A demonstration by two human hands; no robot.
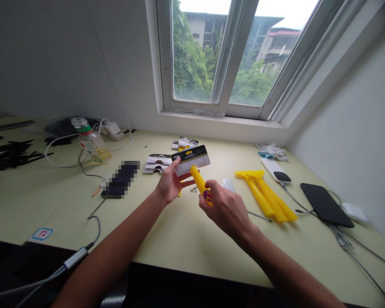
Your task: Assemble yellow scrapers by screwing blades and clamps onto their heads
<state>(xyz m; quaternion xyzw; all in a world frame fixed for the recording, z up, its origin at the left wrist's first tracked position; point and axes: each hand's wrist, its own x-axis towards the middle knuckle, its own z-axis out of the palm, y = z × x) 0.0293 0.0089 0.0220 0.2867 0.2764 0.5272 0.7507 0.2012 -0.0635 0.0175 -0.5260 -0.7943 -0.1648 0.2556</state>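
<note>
My left hand (169, 185) grips a black-and-white printed packaging card (192, 161) by its left edge, tilted above the table. In my right hand (226, 205) is a yellow tube-shaped handle (197, 179), its upper end against or just in front of the card's lower edge; I cannot tell if they touch. Something small and purple shows by the right fingers. Beneath the hands lie several small screws (193, 189). A flat silver metal piece (229, 185) is partly hidden behind my right hand. To its right, several yellow scraper-like handles (265, 194) lie together.
More folded cards (157, 163) lie left of the held card, others (185, 143) behind it. A plastic bottle (91, 143), blurred dark phone-like object (121, 179) and cables occupy the left. On the right are a white power bank (276, 170), black phone (326, 204) and white gloves (272, 151).
</note>
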